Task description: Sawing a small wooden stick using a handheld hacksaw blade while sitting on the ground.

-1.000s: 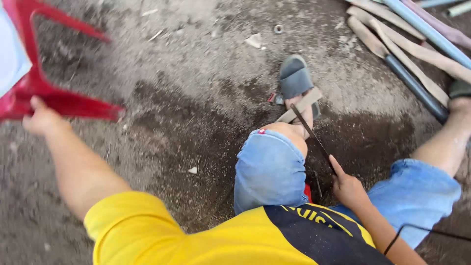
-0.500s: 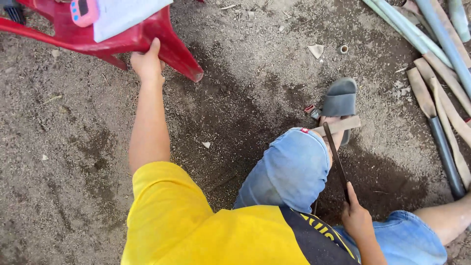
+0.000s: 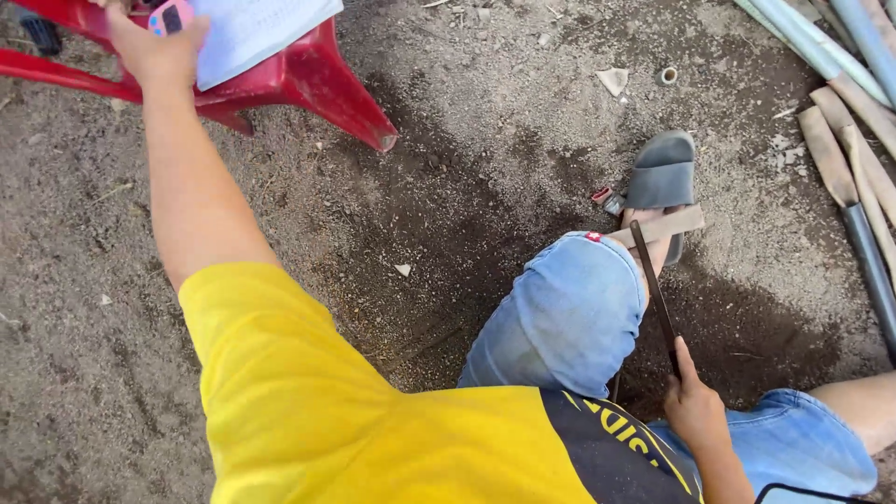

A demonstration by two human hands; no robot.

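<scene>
My left hand (image 3: 149, 42) is stretched out to the red plastic chair (image 3: 299, 79) at the top left and rests on a small pink device (image 3: 171, 17) lying beside a white sheet of paper (image 3: 252, 33). Down at the lower right, my right hand (image 3: 693, 401) grips the handle of a long dark blade (image 3: 653, 294). The blade's tip lies against a flat strip of wood (image 3: 665, 226) that sits across my foot in a grey slipper (image 3: 663, 177). My knee in blue denim shorts (image 3: 569, 313) is bent between both hands.
The ground is packed dirt with dark damp patches. Several long poles and pipes (image 3: 854, 121) lie along the right edge. A small red object (image 3: 602, 196) sits by the slipper. A ring-shaped bit (image 3: 667, 76) and a pale scrap (image 3: 613, 80) lie further back.
My left hand has moved from the chair's leg up onto its seat and now lies on the pink device. The view has shifted left. The right hand keeps hold of the blade.
</scene>
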